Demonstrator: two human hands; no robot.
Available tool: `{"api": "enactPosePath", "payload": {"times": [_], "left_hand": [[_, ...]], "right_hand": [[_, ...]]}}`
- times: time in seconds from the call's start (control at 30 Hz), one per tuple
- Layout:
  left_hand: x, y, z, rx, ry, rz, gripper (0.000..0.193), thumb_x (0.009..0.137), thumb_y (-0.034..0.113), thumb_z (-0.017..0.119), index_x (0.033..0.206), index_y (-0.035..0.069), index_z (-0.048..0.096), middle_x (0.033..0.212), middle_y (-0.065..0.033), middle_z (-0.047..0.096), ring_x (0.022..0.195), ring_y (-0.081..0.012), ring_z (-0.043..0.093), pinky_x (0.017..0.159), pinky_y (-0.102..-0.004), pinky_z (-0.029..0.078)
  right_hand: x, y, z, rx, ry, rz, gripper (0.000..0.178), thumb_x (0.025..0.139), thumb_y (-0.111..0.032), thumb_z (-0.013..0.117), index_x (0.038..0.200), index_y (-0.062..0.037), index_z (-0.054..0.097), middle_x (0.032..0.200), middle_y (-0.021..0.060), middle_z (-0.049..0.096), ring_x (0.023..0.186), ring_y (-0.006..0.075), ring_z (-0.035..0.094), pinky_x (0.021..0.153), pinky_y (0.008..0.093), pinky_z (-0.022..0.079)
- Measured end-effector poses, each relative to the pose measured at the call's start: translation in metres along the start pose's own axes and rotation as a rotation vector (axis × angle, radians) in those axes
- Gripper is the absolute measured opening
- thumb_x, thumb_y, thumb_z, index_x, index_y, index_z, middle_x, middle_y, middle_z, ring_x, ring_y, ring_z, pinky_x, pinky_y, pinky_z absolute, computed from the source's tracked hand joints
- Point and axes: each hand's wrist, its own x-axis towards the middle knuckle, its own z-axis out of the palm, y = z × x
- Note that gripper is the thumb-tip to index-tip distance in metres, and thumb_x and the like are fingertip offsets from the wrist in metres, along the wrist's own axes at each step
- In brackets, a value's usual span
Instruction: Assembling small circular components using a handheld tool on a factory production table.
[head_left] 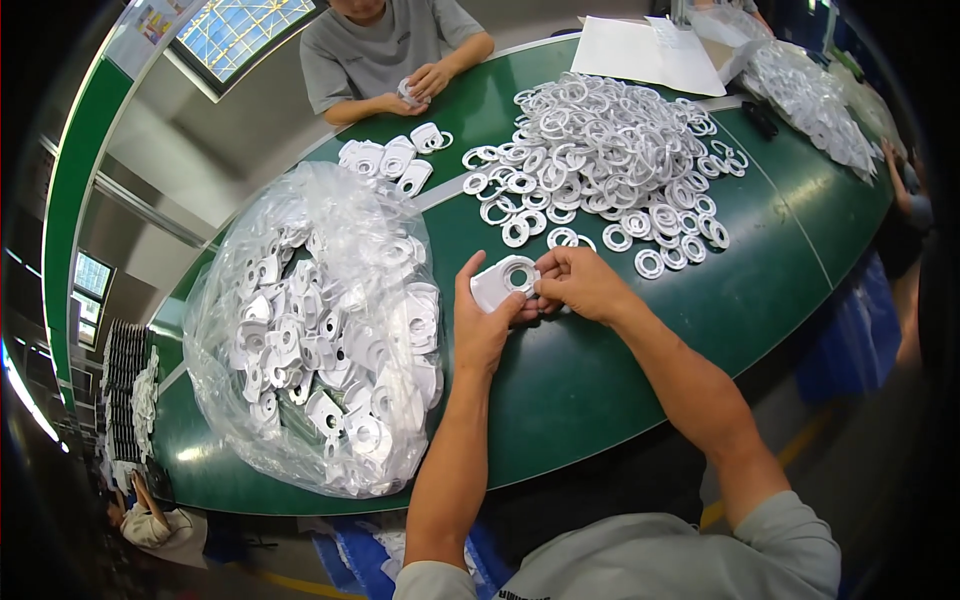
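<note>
Between my hands, over the green table, is a white plastic plate with one rounded end and a large round hole. My left hand grips it from the left and below, thumb across its lower edge. A white ring sits around the hole at the plate's right end. The fingers of my right hand are pinched at that right edge, touching the ring or the plate's rim; exactly which is hidden.
A clear plastic bag full of similar white plates lies on the left. Beyond my hands is a large heap of white rings on the green table. Across the table a person handles a white part beside several plates. Papers lie at the back.
</note>
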Motion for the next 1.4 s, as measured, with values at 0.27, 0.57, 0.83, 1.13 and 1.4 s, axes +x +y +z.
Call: {"api": "enactPosePath", "payload": {"times": [0.27,0.57,0.83,1.13,1.4], "left_hand": [[0.005,0.004,0.000,0.068,0.064,-0.018,0.062,0.076,-0.010,0.063,0.130,0.000,0.037,0.104,-0.0178,0.061,0.079,-0.0244,0.069,0.066,-0.0299,0.061],[0.000,0.000,-0.015,-0.195,-0.062,-0.024,0.040,0.085,0.000,0.063,0.121,-0.003,0.046,0.107,-0.0184,0.062,0.083,-0.0264,0.069,0.069,-0.0327,0.061],[0.003,-0.007,-0.023,-0.151,-0.079,0.013,0.024,0.087,0.006,0.065,0.108,-0.003,0.059,0.097,-0.0109,0.067,0.082,-0.0169,0.066,0.076,-0.0272,0.054],[-0.002,0.005,-0.031,0.242,-0.091,0.113,0.017,0.084,0.009,0.063,0.099,0.000,0.064,0.089,-0.0056,0.067,0.080,-0.0110,0.060,0.074,-0.0236,0.047],[-0.139,0.091,-0.044,1.014,-0.256,0.270,0.023,0.082,0.013,0.064,0.101,0.001,0.066,0.087,-0.0113,0.066,0.077,-0.0232,0.064,0.070,-0.0301,0.049]], "right_hand": [[-0.004,-0.014,0.004,-0.175,-0.003,-0.006,0.019,0.082,-0.002,0.065,0.096,0.0070,0.057,0.082,0.0111,0.064,0.065,0.0133,0.063,0.059,0.0248,0.053],[-0.011,0.002,0.017,-0.906,0.169,-0.683,0.045,0.085,-0.004,0.060,0.129,-0.0102,0.056,0.095,0.0109,0.063,0.077,0.0259,0.064,0.068,0.0356,0.052],[-0.014,-0.017,0.016,-0.701,0.163,-0.430,0.020,0.087,-0.010,0.063,0.106,-0.0044,0.066,0.086,0.0120,0.062,0.078,0.0284,0.061,0.065,0.0368,0.048],[-0.014,-0.009,0.040,-0.723,0.255,-0.640,0.010,0.085,-0.009,0.063,0.079,-0.0034,0.057,0.077,0.0138,0.057,0.073,0.0336,0.057,0.064,0.0399,0.045],[-0.011,-0.015,-0.005,-0.495,0.233,-0.522,0.023,0.093,-0.021,0.061,0.082,-0.0014,0.063,0.063,0.0017,0.051,0.056,0.0097,0.043,0.052,0.0267,0.034]]}}
